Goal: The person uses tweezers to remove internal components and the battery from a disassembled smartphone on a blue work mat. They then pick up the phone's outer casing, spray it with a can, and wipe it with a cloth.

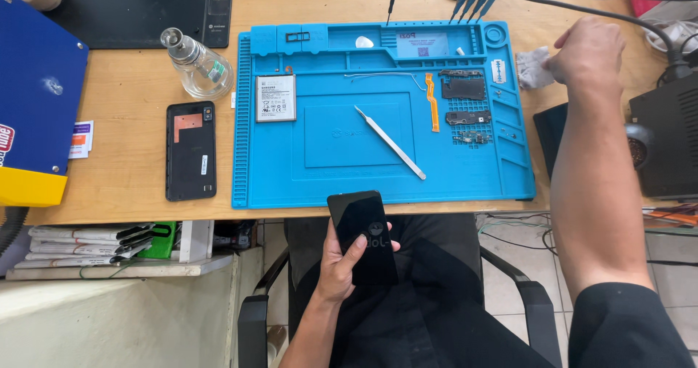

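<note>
The phone (pixel 362 237) is already stripped: its battery (pixel 275 98) and small parts lie on the blue mat (pixel 320 182). The left hand (pixel 340 262) grips the phone over the lap; the right hand (pixel 585 52) pinches a cloth (pixel 532 68).

Left hand (pixel 342 255): held low over the lap, just below the counter's near edge, palm up, fingers curled in a grip.
Left forearm: raised from the bottom of the view, bent upward at the wrist.
Right hand (pixel 587 52): stretched out to the counter's far right part, knuckles up, fingers bunched downward.
Right arm: extended nearly straight, bare to a dark sleeve.
</note>
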